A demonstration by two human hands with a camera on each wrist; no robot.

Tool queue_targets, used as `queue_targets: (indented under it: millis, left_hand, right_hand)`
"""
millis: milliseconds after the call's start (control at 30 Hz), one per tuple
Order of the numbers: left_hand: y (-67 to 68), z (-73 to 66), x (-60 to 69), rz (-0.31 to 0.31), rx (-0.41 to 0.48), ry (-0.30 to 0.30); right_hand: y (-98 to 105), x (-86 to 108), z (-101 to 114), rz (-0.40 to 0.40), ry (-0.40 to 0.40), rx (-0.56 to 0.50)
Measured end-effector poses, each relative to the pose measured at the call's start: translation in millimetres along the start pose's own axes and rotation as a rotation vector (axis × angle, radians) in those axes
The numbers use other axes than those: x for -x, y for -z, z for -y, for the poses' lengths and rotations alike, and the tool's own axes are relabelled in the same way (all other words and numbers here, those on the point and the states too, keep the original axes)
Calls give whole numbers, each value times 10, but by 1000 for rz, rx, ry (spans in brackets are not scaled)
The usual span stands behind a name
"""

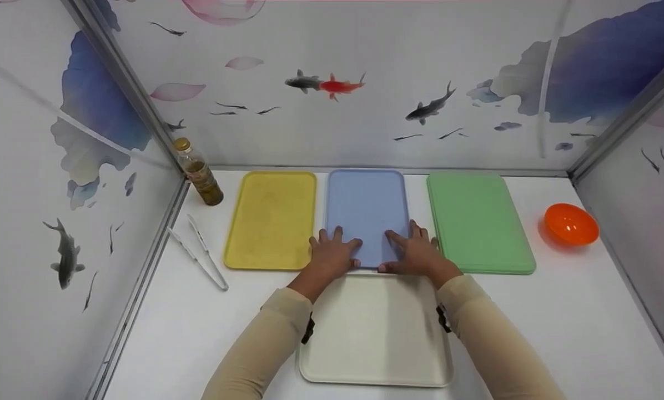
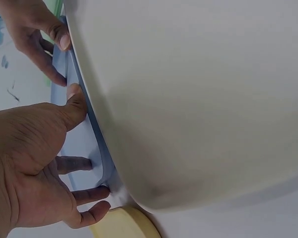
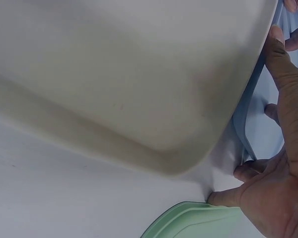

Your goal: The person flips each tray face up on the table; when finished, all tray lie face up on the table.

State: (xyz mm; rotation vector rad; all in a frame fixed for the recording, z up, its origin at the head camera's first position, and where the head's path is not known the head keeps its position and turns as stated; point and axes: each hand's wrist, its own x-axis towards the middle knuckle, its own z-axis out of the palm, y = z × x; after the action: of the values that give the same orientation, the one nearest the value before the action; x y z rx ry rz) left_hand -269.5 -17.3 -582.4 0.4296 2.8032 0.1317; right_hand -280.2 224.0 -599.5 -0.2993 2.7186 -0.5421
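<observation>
A blue tray (image 1: 365,205) lies between a yellow tray (image 1: 271,222) and green trays (image 1: 482,222). My left hand (image 1: 332,256) touches its near left corner, fingers spread, with the thumb at the near edge. At the near right corner my right hand (image 1: 421,253) rests with its fingers apart and its thumb along the same edge. Both thumbs lie beside the rim of a cream tray (image 1: 376,333), which is nearer to me. In the left wrist view, fingertips of the left hand (image 2: 39,163) touch the blue rim (image 2: 105,158); the right wrist view shows the right hand (image 3: 288,163) likewise.
An oil bottle (image 1: 203,178) with a yellow cap stands at the back left, and metal tongs (image 1: 201,255) lie in front of it. An orange bowl (image 1: 571,224) sits at the right. Printed walls (image 1: 354,133) enclose the white table (image 1: 582,322) at the back and sides.
</observation>
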Motion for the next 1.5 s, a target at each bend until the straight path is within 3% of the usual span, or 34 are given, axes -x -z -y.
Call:
queue_targets:
  millis: [600,1033,1500]
  left_hand:
    - [-42,16,24,7,-32,16]
    - [-59,8,29,17,15,15]
    - [-51,-12,23,38,34,4]
  right_hand:
    - [-36,25,15,2,38,-9]
    - [-56,45,-2,7,39,-17]
    - [-51,56,-53,-51,48,80]
